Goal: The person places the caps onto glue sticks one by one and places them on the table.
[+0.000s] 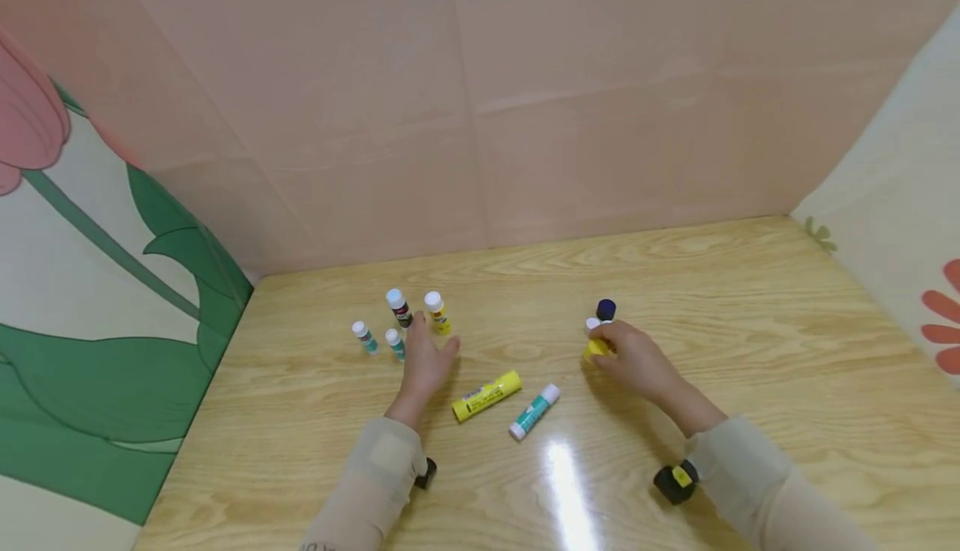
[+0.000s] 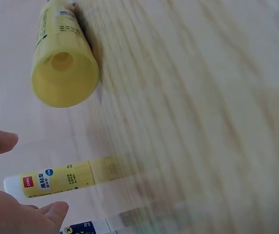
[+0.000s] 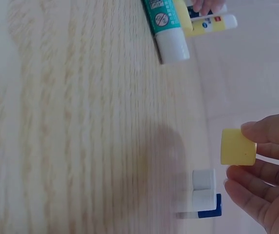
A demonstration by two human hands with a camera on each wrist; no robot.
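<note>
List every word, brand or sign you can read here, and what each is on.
"deli": red label on the upright yellow glue stick; Chinese characters beside it too blurred to quote.
Crossed-out circle sign: lying teal glue stick; nearby print unreadable.
Lying yellow glue stick, dark-labelled glue stick: print too small or blurred.
Yellow tag at the right wrist: unreadable.

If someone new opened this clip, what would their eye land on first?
Probably the bright yellow glue stick lying mid-table, with a teal glue stick lying to its right. Next, the yellow cap pinched in the right grip, near white caps and a dark blue cap. Then the four upright glue sticks on the left, beside the left grip.
</note>
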